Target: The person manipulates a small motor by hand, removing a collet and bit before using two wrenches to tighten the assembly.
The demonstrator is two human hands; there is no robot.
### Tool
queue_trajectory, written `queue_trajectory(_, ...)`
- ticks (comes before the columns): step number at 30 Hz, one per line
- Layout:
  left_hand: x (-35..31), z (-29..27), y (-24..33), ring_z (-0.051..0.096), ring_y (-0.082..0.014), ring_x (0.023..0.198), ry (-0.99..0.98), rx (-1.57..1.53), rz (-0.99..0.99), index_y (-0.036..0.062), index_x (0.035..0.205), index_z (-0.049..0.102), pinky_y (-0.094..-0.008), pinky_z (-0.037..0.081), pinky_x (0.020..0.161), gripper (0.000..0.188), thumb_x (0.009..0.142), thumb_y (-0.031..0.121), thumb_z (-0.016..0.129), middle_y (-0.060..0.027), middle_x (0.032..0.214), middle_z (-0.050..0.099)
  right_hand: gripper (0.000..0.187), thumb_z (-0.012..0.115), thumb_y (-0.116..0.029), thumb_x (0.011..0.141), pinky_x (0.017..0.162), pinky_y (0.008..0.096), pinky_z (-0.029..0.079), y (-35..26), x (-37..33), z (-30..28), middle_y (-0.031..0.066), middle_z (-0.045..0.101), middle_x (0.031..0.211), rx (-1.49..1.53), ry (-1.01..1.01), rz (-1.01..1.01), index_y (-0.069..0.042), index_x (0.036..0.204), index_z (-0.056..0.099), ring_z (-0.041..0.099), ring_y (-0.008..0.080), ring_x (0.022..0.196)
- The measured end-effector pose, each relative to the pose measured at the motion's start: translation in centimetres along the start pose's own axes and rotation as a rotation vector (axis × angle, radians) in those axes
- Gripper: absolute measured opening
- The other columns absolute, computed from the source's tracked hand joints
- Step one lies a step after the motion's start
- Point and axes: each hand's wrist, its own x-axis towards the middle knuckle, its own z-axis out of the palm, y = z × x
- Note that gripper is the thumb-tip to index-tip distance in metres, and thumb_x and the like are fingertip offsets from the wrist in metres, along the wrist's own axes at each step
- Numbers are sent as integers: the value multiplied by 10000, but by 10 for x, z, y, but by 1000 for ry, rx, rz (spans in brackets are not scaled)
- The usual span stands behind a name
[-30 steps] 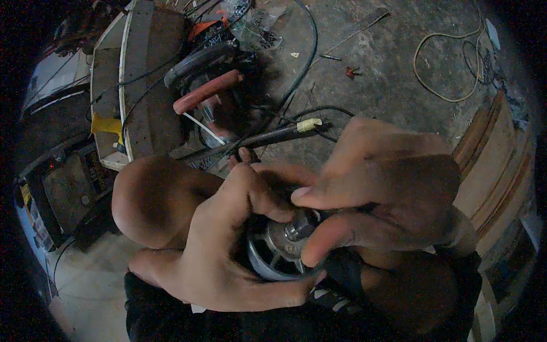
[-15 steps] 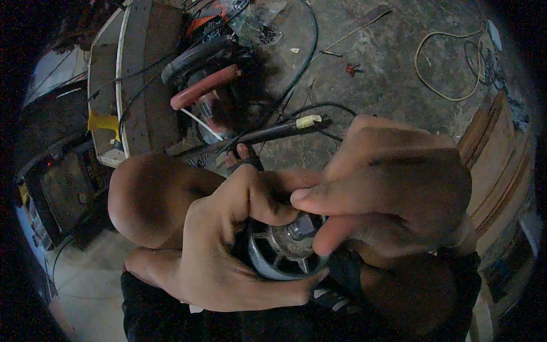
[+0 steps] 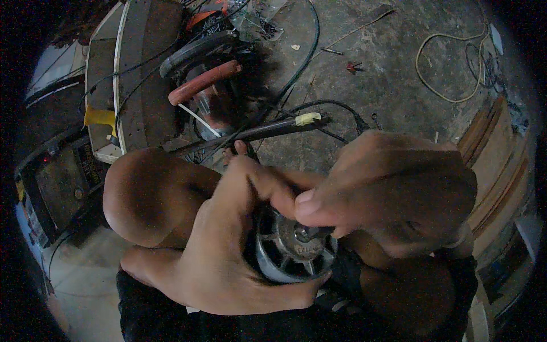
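Observation:
Wrapped round a spoked, round metal part (image 3: 279,265) with a pale rim, my left hand (image 3: 219,256) holds it above my lap. The part's spoked face with its hub (image 3: 302,246) is turned up toward me. Over the hub, the fingers of my right hand (image 3: 399,194) are pinched together on a small dark metal piece (image 3: 320,231). That piece is mostly covered by the fingers, so its exact kind does not show. Some of the round part's far side is hidden under both hands.
A power tool with a red handle (image 3: 205,82) lies on the floor ahead, beside a dark bar with yellow tape (image 3: 307,118). Cables cross the floor. At left are a wooden frame (image 3: 117,74) and a dark machine (image 3: 65,185); wooden boards (image 3: 496,154) are at right.
My right fingers have closed nearer each other over the hub, and a shiny metal piece seen between them is now mostly covered. The round part has shifted slightly right.

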Motion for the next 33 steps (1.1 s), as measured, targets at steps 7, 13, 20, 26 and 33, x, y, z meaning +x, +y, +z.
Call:
queue_trajectory(7, 0, 1, -6, 563, -262, 1006, 11, 29, 59, 0, 923, 452, -363, 433, 882, 553, 559, 99, 856, -207, 1078, 543, 336, 775, -346, 653, 452, 272, 364, 1, -2, 1, 16, 587, 594, -29, 0, 25, -32, 742, 693, 534, 150, 480)
queue_trajectory(13, -6, 1, -7, 547, -302, 1049, 29, 72, 78, -15, 948, 437, -391, 431, 899, 561, 585, 96, 850, -249, 1134, 510, 475, 787, -460, 623, 461, 291, 378, 7, 3, -3, 44, 593, 597, -30, -53, 49, -19, 765, 684, 531, 173, 482)
queue_trajectory(20, -6, 13, -23, 539, -353, 1088, 26, 37, 209, -24, 926, 461, -413, 441, 892, 514, 606, 89, 847, -287, 1155, 502, 277, 743, -292, 744, 536, 289, 457, 21, -3, -8, 104, 652, 728, 109, -26, 60, -33, 836, 713, 594, 197, 591)
queue_trajectory(26, -4, 12, -36, 476, -417, 1175, -31, -93, 221, -29, 1130, 450, -485, 375, 975, 768, 512, 78, 894, -328, 1212, 464, 140, 706, -179, 786, 561, 300, 479, 22, -3, -12, 99, 658, 760, 93, -97, 87, -58, 854, 717, 611, 204, 619)
queue_trajectory(33, -12, 25, -42, 489, -397, 1174, 107, -202, 298, -34, 1228, 422, -463, 360, 1003, 879, 470, 38, 861, -321, 1233, 478, 214, 714, -232, 778, 566, 293, 465, 18, -4, -11, 106, 656, 752, 83, -98, 111, -27, 839, 703, 609, 212, 619)
